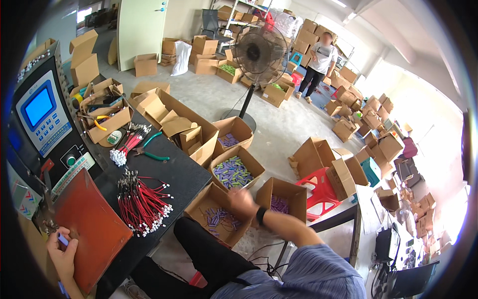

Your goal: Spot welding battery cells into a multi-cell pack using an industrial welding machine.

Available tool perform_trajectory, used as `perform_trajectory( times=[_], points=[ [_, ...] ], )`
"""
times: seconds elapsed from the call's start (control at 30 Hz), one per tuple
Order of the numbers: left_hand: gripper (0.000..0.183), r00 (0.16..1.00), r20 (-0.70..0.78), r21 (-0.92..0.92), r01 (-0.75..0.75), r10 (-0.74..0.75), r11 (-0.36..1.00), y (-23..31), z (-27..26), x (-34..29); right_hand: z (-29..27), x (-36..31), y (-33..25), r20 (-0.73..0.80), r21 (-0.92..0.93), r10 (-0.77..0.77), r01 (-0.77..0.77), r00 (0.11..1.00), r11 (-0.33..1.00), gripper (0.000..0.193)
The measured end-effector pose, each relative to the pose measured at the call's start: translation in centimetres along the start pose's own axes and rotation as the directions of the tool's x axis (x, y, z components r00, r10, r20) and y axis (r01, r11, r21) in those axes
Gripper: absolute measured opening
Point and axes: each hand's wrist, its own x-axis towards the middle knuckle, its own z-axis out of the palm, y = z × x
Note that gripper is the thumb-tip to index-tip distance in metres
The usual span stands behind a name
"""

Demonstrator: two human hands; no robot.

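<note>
My left hand [62, 251] is closed around a purple cylindrical battery cell [62, 239], beside the orange-red sheet [92, 224] at the machine's front. My right hand [242, 203], with a black band on its wrist, is blurred above the cardboard boxes; its fingers look curled, and anything in them is hidden. Below it, an open box [199, 202] contains purple cells [219, 219] with thin wires. Just beyond is a box of mixed green and purple cells [233, 172]. To the right, another box [281, 187] has purple cells inside.
On the black bench lie red-and-black wire leads [142, 202] with white connectors, a second bundle [130, 144] and green-handled pliers [152, 149]. A machine with a blue screen [39, 107] stands left. Beyond are a fan [256, 52], red stool [321, 194] and standing person [318, 62].
</note>
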Motion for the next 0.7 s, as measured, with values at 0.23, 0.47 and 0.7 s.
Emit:
perform_trajectory(
  times=[0.23, 0.47, 0.7],
  points=[
    [0.028, 0.998, 0.01, 0.002, -0.056, 0.056, 0.998, -1.1, 0.5, 0.7, -8.7, 13.1, 31.2, 0.407, 0.595, 0.759, -0.778, 0.508, 0.202, 0.067],
    [0.027, 0.999, 0.038, 0.019, 0.005, -0.006, 1.0, 1.2, 0.7, 0.4, -16.9, 16.6, 32.0, 0.467, 0.598, 0.778, -0.798, 0.42, 0.072, 0.035],
    [0.029, 0.999, -0.015, -0.028, -0.037, 0.037, 0.999, -0.5, 0.1, 0.1, -11.3, 13.4, 24.4, 0.661, 0.532, 0.385, -0.765, 0.643, 0.364, 0.028]
  ],
)
